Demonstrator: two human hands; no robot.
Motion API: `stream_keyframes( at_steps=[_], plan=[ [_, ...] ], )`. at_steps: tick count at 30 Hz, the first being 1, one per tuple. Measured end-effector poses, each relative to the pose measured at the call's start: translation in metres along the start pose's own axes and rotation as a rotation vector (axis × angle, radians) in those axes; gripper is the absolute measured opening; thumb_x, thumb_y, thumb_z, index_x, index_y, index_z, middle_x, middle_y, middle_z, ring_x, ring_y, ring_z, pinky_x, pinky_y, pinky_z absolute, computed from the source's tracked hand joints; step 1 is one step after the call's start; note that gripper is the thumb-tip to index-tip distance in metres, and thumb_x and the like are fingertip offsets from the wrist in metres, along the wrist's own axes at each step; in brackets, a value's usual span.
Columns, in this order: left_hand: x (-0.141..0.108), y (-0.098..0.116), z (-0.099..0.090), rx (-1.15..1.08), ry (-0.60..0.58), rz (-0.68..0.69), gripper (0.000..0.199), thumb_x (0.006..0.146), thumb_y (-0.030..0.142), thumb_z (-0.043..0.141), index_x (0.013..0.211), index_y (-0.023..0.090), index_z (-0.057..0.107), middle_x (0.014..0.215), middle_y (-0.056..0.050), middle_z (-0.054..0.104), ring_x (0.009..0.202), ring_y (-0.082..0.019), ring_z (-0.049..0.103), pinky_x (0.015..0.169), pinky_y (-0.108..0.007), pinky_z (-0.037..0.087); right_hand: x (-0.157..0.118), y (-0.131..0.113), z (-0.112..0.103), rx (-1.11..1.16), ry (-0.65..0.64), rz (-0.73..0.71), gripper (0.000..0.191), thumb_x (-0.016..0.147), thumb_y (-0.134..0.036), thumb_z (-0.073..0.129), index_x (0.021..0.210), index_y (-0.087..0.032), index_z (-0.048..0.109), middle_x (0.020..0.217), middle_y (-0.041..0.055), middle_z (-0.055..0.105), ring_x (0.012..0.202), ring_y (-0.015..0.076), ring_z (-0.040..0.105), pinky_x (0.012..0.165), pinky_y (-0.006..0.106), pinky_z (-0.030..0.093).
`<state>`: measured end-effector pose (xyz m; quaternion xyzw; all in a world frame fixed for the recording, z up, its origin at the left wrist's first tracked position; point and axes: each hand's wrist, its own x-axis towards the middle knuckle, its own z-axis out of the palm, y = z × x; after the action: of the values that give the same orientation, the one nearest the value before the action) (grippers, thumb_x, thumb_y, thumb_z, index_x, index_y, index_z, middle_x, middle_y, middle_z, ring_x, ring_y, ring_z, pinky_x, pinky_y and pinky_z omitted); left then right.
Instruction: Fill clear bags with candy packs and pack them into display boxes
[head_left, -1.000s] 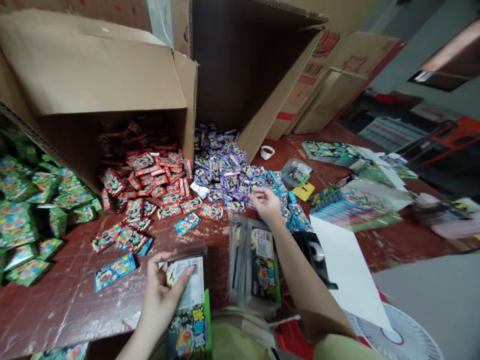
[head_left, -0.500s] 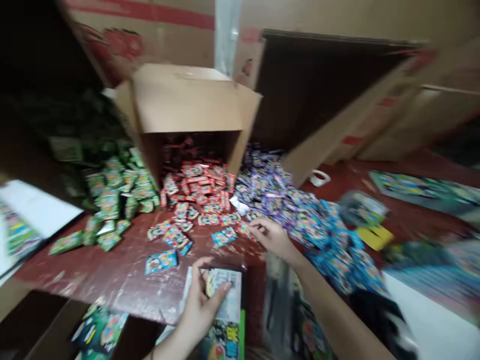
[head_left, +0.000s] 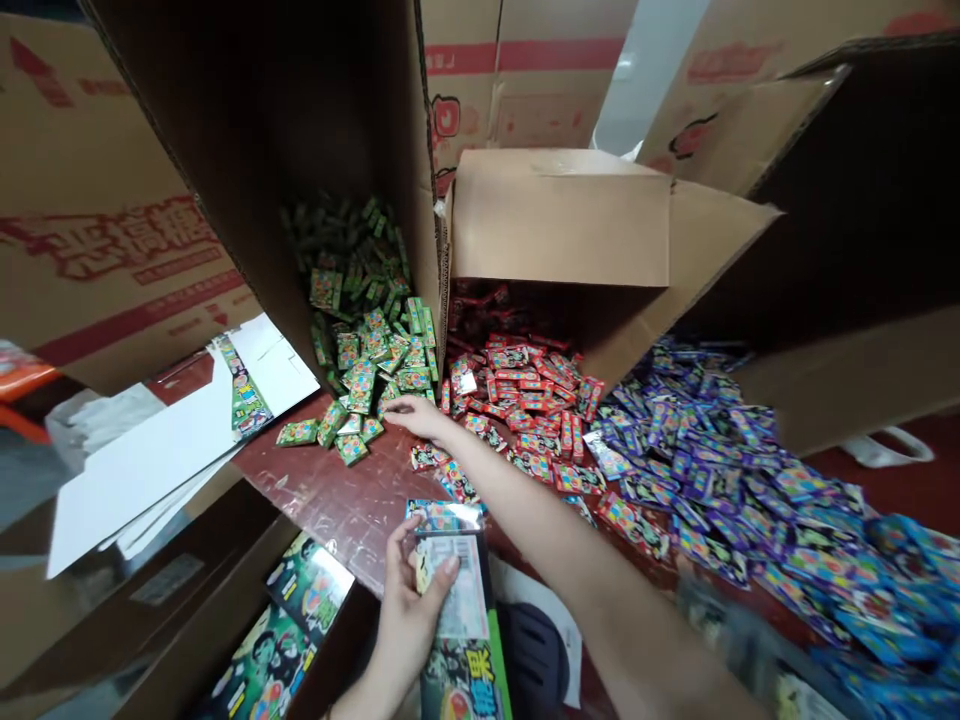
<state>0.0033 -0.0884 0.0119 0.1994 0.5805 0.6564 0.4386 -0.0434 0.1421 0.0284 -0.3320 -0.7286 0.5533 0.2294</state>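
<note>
My left hand is wrapped round a green and black printed candy box at the lower middle. A blue packet shows at the box's top end. My right hand reaches across to the left, its fingertips pressed together at the edge of the green packets; whether they pinch one is too small to tell. Red packets spill from the middle carton, right of that hand. Purple packets are heaped farther right.
Open cartons stand along the back of the red table. Blue packets lie at the right. White cardboard sheets are at the left, above a lower carton holding printed green boxes.
The view has turned left. My right hand has moved from beside the red and purple packets to the green ones. My left hand still holds the box.
</note>
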Motion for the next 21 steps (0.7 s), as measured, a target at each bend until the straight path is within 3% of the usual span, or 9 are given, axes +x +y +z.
stream_keyframes(
  at_steps=[3, 6, 10, 12, 14, 18, 21],
  plan=[
    [-0.004, 0.005, -0.009, 0.019, 0.037, 0.016, 0.067, 0.072, 0.042, 0.077, 0.124, 0.024, 0.039, 0.113, -0.01, 0.065, 0.097, -0.024, 0.068, 0.084, -0.037, 0.056, 0.014, -0.008, 0.013, 0.094, 0.045, 0.022, 0.019, 0.078, -0.023, 0.07, 0.096, -0.016, 0.069, 0.101, 0.0055, 0.073, 0.097, 0.0178, 0.066, 0.092, 0.033, 0.051],
    [-0.002, 0.006, -0.012, -0.008, 0.035, -0.008, 0.069, 0.074, 0.043, 0.076, 0.128, 0.025, 0.036, 0.112, -0.01, 0.067, 0.091, -0.023, 0.069, 0.079, -0.037, 0.057, -0.011, -0.001, -0.007, 0.167, 0.155, 0.008, 0.021, 0.081, -0.027, 0.067, 0.099, -0.018, 0.065, 0.108, 0.0054, 0.071, 0.102, 0.0171, 0.064, 0.094, 0.031, 0.05],
    [0.004, 0.002, 0.0, 0.01, -0.114, -0.034, 0.068, 0.077, 0.039, 0.075, 0.129, 0.025, 0.034, 0.103, -0.006, 0.068, 0.089, -0.021, 0.069, 0.079, -0.035, 0.056, -0.083, 0.012, -0.07, 0.257, 0.324, 0.014, 0.035, 0.074, -0.038, 0.072, 0.099, -0.022, 0.053, 0.095, 0.0005, 0.067, 0.08, 0.0128, 0.066, 0.076, 0.027, 0.056],
    [0.004, 0.0, 0.014, 0.035, -0.23, -0.046, 0.066, 0.077, 0.038, 0.074, 0.129, 0.025, 0.034, 0.094, -0.003, 0.068, 0.084, -0.02, 0.07, 0.077, -0.035, 0.056, -0.126, 0.013, -0.1, 0.352, 0.318, 0.024, 0.05, 0.065, -0.039, 0.08, 0.101, -0.024, 0.049, 0.084, -0.0044, 0.063, 0.065, 0.0101, 0.064, 0.064, 0.025, 0.055],
    [0.001, -0.002, 0.03, 0.065, -0.345, -0.046, 0.064, 0.077, 0.036, 0.074, 0.127, 0.025, 0.036, 0.093, -0.003, 0.068, 0.083, -0.02, 0.07, 0.076, -0.035, 0.056, -0.166, 0.011, -0.123, 0.395, 0.286, 0.041, 0.056, 0.058, -0.036, 0.086, 0.101, -0.023, 0.051, 0.079, -0.0061, 0.062, 0.062, 0.0084, 0.063, 0.063, 0.023, 0.055],
    [-0.011, -0.006, 0.059, 0.14, -0.518, -0.008, 0.058, 0.077, 0.031, 0.074, 0.123, 0.024, 0.038, 0.097, -0.004, 0.068, 0.087, -0.02, 0.07, 0.078, -0.035, 0.056, -0.228, 0.013, -0.15, 0.273, 0.231, 0.129, 0.044, 0.058, -0.032, 0.086, 0.094, -0.016, 0.066, 0.08, -0.0002, 0.068, 0.07, 0.0105, 0.066, 0.07, 0.025, 0.057],
    [-0.023, -0.01, 0.071, 0.176, -0.591, -0.001, 0.057, 0.076, 0.029, 0.074, 0.12, 0.024, 0.038, 0.097, -0.005, 0.069, 0.089, -0.022, 0.07, 0.078, -0.037, 0.057, -0.261, 0.019, -0.163, 0.17, 0.18, 0.106, 0.032, 0.066, -0.033, 0.081, 0.091, -0.017, 0.073, 0.085, 0.0034, 0.074, 0.073, 0.0133, 0.069, 0.074, 0.03, 0.058]
  ],
)
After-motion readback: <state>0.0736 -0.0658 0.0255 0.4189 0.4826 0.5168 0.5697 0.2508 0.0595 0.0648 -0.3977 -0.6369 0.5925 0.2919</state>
